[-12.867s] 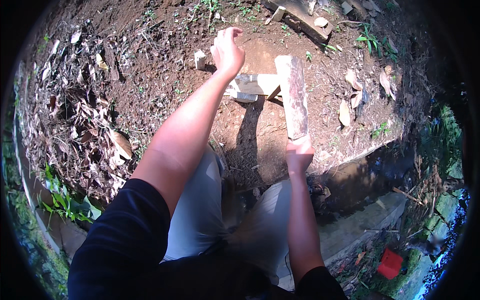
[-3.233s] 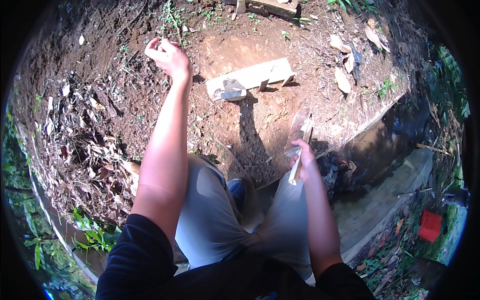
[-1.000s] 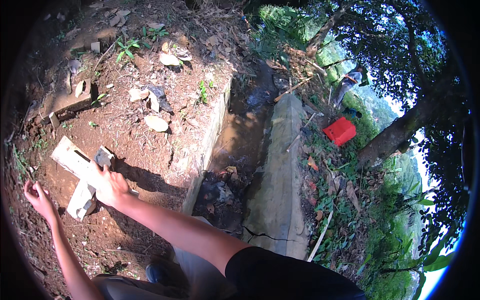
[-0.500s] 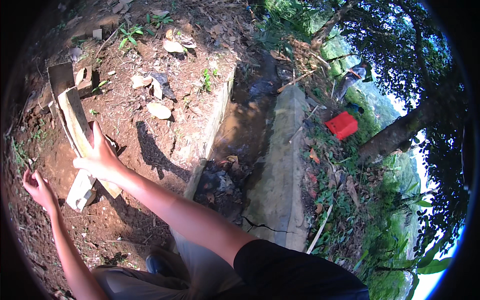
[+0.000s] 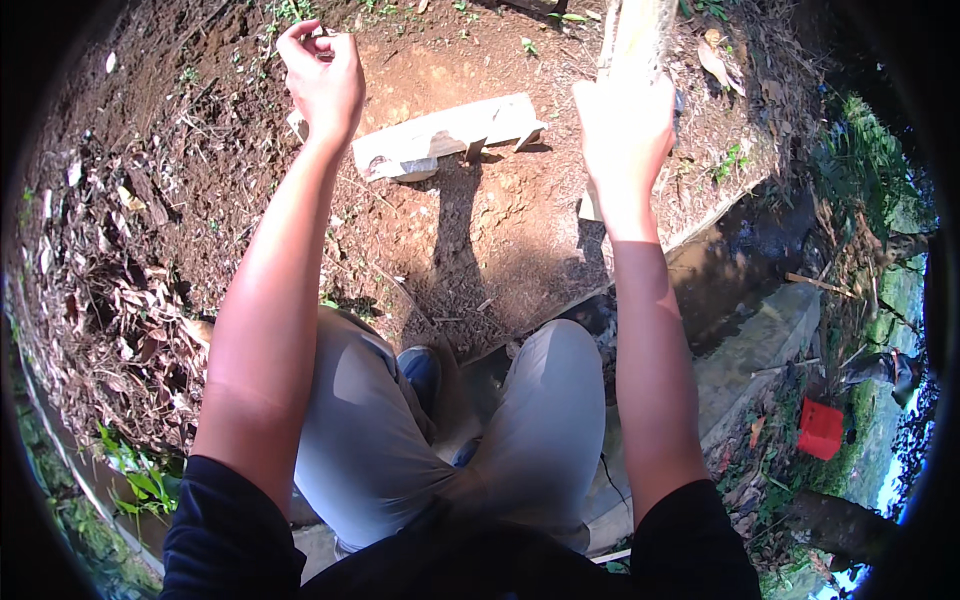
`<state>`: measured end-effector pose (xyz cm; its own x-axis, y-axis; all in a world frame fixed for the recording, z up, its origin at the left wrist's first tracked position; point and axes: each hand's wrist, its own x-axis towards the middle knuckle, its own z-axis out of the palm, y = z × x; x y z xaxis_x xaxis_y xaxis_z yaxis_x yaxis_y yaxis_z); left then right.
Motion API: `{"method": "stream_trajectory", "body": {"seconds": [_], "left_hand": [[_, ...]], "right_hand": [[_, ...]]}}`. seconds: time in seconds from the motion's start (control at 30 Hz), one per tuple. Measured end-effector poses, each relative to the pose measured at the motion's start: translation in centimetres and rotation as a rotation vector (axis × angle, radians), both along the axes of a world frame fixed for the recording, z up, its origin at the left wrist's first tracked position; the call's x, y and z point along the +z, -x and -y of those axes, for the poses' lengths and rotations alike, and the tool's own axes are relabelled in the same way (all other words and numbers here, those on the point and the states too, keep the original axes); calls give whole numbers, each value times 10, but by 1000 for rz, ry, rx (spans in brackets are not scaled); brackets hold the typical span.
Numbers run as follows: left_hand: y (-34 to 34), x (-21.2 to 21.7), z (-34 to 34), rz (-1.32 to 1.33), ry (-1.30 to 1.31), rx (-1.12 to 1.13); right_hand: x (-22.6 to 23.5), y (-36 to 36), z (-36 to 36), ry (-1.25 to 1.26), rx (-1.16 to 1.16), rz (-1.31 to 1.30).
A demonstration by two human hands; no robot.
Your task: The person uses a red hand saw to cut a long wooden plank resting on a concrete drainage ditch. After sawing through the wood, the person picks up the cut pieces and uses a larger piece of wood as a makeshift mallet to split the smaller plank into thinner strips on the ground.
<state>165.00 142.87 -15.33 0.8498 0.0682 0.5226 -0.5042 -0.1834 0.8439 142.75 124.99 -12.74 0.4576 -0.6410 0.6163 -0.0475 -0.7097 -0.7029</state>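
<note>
A pale wooden plank is gripped by the right hand, whose fingers are wrapped tightly around its near end. The plank is held upright, and its far part runs out of the picture at the top edge. The left hand is raised over the bare ground, well to the left of the right hand. Its fingers are curled loosely inward; whether something small is pinched between them cannot be told.

A second pale board is seen lying flat on the reddish-brown soil, between the two hands and a little nearer. Its long side runs from left to right, and small wood scraps lie just beside its right end. Neither hand is touching it. The shadow of the person is cast across the soil just near of this board.

Grey trousers are worn on both legs in the near middle of the scene, and a dark shoe is seen between the knees. Dry brown leaves are scattered thickly over the ground to the left. To the right, a muddy ditch is bordered by a concrete edge on its near right side. Further right and nearer, a small red box rests among green plants and twigs.
</note>
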Motion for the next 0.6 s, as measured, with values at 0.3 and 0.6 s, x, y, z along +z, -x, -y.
{"method": "stream_trajectory", "body": {"seconds": [0.3, 0.6], "left_hand": [[5, 2, 7, 78, -46, 52], [9, 10, 13, -34, -55, 202]], "right_hand": [[-159, 4, -36, 38, -103, -980], [-13, 4, 32, 322, -173, -348]]}}
